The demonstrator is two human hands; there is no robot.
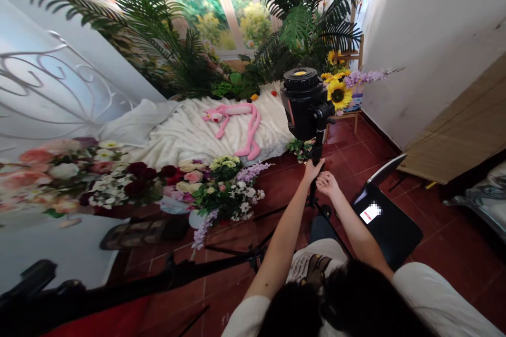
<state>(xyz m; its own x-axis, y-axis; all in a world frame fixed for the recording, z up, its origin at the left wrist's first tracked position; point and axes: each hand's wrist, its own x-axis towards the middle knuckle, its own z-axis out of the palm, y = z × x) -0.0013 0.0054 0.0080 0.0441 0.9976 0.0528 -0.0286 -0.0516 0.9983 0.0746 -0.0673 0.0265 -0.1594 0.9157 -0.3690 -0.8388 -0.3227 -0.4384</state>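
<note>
A black studio light [302, 108] with a round back stands upright in front of me on a black light stand [312, 195]. My left hand [312, 171] is closed around the stand's pole below the lamp head, thumb pointing up. Just to the right and slightly lower, my right hand [328, 183] has its fingers curled in at the pole. Whatever those fingers hold, if anything, is hidden. The bracket [322, 114] joins the lamp to the pole above both hands.
A pink plush toy [247, 121] lies on a white blanket [174, 131]. Artificial flowers [221, 184] fill the left side. Stand legs cross the red tiled floor [438, 253]. A black chair [399, 226] with a phone [369, 214] is at right. A sunflower bunch [339, 93] stands behind the light.
</note>
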